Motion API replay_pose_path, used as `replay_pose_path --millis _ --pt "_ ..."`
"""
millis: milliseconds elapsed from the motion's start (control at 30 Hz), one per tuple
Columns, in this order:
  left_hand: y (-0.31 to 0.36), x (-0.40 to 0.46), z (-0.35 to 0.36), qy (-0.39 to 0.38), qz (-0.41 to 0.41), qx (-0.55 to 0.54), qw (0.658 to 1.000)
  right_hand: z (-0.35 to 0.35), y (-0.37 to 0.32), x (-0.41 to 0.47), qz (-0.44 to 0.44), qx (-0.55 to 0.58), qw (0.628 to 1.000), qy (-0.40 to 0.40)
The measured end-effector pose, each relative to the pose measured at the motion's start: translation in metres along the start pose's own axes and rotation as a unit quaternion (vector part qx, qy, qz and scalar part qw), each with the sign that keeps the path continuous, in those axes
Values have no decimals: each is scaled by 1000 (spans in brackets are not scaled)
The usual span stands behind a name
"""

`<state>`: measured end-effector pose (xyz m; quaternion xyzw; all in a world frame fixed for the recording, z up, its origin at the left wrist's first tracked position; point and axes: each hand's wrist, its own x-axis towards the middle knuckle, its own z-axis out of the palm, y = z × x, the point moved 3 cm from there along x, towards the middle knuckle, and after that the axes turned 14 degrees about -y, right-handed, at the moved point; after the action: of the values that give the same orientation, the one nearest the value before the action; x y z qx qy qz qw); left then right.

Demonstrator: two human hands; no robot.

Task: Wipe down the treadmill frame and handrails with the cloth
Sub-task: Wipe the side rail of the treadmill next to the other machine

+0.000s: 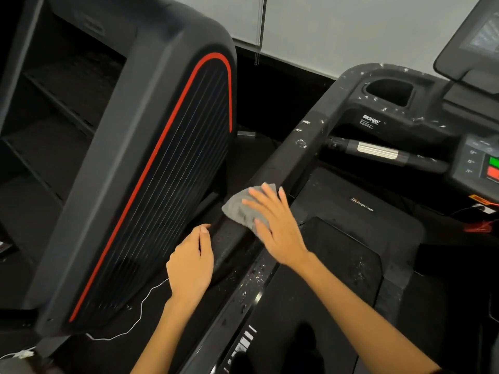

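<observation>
A grey cloth (240, 207) lies on the treadmill's black left handrail (291, 155), which runs from lower left up to the console. My right hand (275, 225) presses flat on the cloth with straight, spread fingers. White specks dot the upper handrail and the console top (378, 103). My left hand (190, 263) rests against the lower part of the same rail, fingers together and relaxed, holding nothing. The treadmill belt (305, 306) lies below my right forearm.
A large black machine housing with a red stripe (151, 168) stands close on the left. A thin white cord (135, 322) trails on the dark floor. The console has a cup holder (388, 91), a silver grip bar (378, 151) and green and red buttons (492, 167).
</observation>
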<state>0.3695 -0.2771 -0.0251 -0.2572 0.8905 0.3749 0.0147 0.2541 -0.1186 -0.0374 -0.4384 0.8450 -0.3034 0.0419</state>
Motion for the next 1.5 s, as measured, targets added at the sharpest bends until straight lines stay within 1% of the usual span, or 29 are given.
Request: replay_pose_path --millis 100,167,233,333,433,533,633,733,800,900,933,1000,1067,1167,1233,1300,1400,1433,1500 --pt "-1 -2 1 -5 -3 26 1000 -10 8 27 77 8 996 43" --pt "-1 -4 1 15 10 38 999 -7 3 41 114 23 992 57" --pt "0 -5 2 32 28 28 999 1 -9 46 124 29 990 58" --pt "1 -6 2 55 37 -47 997 12 -30 43 116 17 992 42" --pt "-2 -7 2 67 42 -156 985 21 -55 35 69 17 997 39" --pt "-6 -5 1 72 23 -287 955 31 -78 24 13 14 1000 23" --pt "-3 -3 -2 70 32 -382 921 38 -92 10 -64 39 997 9" --pt "-3 -4 -5 59 49 -399 914 49 -95 -11 -125 64 990 -17" --pt "-3 -5 -7 45 62 -395 915 53 -85 -24 -166 51 984 -39" --pt "2 -9 -10 29 81 -375 923 54 -61 -38 -230 -29 970 -77" --pt "4 -10 -9 24 83 -368 926 53 -52 -40 -238 -64 966 -82" --pt "4 -9 -7 14 73 -361 930 50 -36 -40 -217 -101 968 -75" --pt "0 -8 -4 7 50 -345 937 46 -23 -40 -163 -85 982 -46" --pt "-3 -8 2 13 32 -238 971 44 -21 -39 -51 19 998 17" --pt "-1 -10 4 34 36 -184 982 51 -37 -36 15 112 991 67" --pt "-1 -10 3 54 43 -193 979 60 -61 -34 59 191 975 102" --pt "-2 -11 -1 65 70 -254 962 69 -88 -31 72 241 962 104" --pt "1 -13 -4 75 90 -254 960 69 -91 -31 61 244 963 95" --pt "11 -22 -10 106 145 -214 960 64 -93 -34 29 251 966 58"
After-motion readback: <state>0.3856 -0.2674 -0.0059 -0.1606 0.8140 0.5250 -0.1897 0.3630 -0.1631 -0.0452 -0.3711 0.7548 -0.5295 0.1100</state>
